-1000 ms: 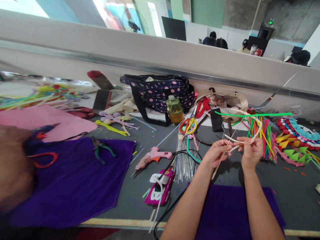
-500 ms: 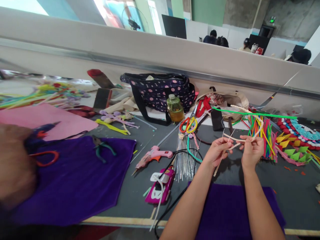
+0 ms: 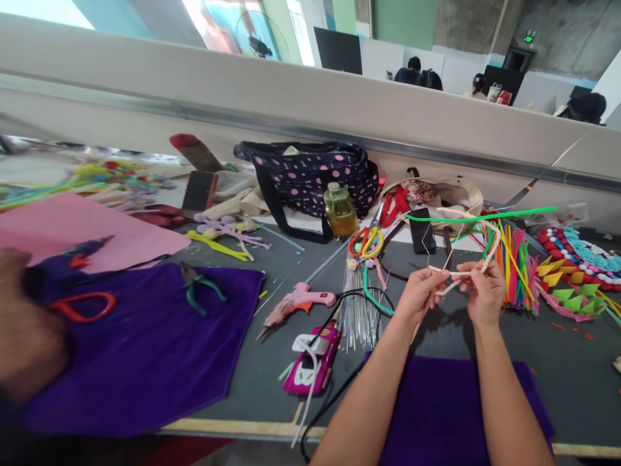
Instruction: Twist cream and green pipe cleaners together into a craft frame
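Cream pipe cleaners [image 3: 497,241] run between my two hands above the dark table. My left hand [image 3: 421,294] is closed on them, thumb and fingers pinching near one end. Just to its right, my right hand [image 3: 488,294] pinches the same cream stems, which loop up and back over the fingers. Beyond the hands, a long green pipe cleaner [image 3: 521,213] crosses the loop's far end; whether it is joined there, I cannot tell. Thin bent wires rise by my left hand. A purple cloth [image 3: 436,401] lies under my forearms.
Left of my arms are a pink glue gun [image 3: 295,303], a magenta device [image 3: 313,362], a bundle of wires [image 3: 361,317] and scissors [image 3: 372,243]. A bottle [image 3: 339,213] stands behind. Another person's blurred hand [image 3: 29,330] is at far left, near pliers [image 3: 196,291].
Both my hands have shifted slightly left, and the cream loop with them. The green pipe cleaner has moved left and its right end tilts higher. At far left, the other person's hand has moved.
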A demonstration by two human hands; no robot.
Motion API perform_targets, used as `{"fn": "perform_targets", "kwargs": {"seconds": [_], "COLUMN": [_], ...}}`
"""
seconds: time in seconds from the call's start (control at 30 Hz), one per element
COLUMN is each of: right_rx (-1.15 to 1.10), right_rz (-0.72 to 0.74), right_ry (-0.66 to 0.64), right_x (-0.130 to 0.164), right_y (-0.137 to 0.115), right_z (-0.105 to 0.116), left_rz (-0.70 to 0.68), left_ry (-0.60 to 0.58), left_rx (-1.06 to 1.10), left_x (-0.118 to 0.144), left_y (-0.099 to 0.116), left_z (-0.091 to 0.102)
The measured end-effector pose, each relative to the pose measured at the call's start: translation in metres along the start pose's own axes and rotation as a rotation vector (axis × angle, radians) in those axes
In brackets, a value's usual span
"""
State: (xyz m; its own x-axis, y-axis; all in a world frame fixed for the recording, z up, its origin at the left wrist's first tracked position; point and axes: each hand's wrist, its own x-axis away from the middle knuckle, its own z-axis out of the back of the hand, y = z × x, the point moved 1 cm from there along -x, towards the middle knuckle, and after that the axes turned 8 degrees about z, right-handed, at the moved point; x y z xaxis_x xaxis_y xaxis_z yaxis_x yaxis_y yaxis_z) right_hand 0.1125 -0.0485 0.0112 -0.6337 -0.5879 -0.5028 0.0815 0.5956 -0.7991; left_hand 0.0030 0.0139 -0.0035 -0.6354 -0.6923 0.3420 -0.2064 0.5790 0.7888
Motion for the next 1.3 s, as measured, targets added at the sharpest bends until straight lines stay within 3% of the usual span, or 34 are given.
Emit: {"fn": "perform_targets", "kwargs": {"seconds": [0.17, 0.4, 0.6, 0.77, 0.93, 1.3], "right_rx": [-0.053, -0.002, 0.114, 0.100, 0.109, 0.214], "right_rz": [-0.092, -0.015, -0.077, -0.096, -0.047, 0.082], "right_ry": [-0.129, -0.150, -0.016, -0.052, -0.028, 0.191], "right_x": [-0.001, -0.003, -0.005, -0.006, -0.005, 0.001], "right_y": [0.003, 0.001, 0.009, 0.013, 0.011, 0.017], "right_z": [0.002, 0.001, 0.004, 0.005, 0.002, -0.002], "left_rz": [-0.050, -0.117, -0.157, -0.151, -0.145, -0.228], "left_ry": [0.029, 0.012, 0.075, 0.065, 0.058, 0.106], "left_rx": [0.022, 0.158, 0.019, 0.017, 0.006, -0.062], "left_x": [-0.001, -0.003, 0.001, 0.000, -0.001, 0.003], "left_y": [0.001, 0.003, 0.002, 0.000, -0.001, -0.004], "left_z": [0.002, 0.002, -0.001, -0.001, -0.001, -0.008]}}
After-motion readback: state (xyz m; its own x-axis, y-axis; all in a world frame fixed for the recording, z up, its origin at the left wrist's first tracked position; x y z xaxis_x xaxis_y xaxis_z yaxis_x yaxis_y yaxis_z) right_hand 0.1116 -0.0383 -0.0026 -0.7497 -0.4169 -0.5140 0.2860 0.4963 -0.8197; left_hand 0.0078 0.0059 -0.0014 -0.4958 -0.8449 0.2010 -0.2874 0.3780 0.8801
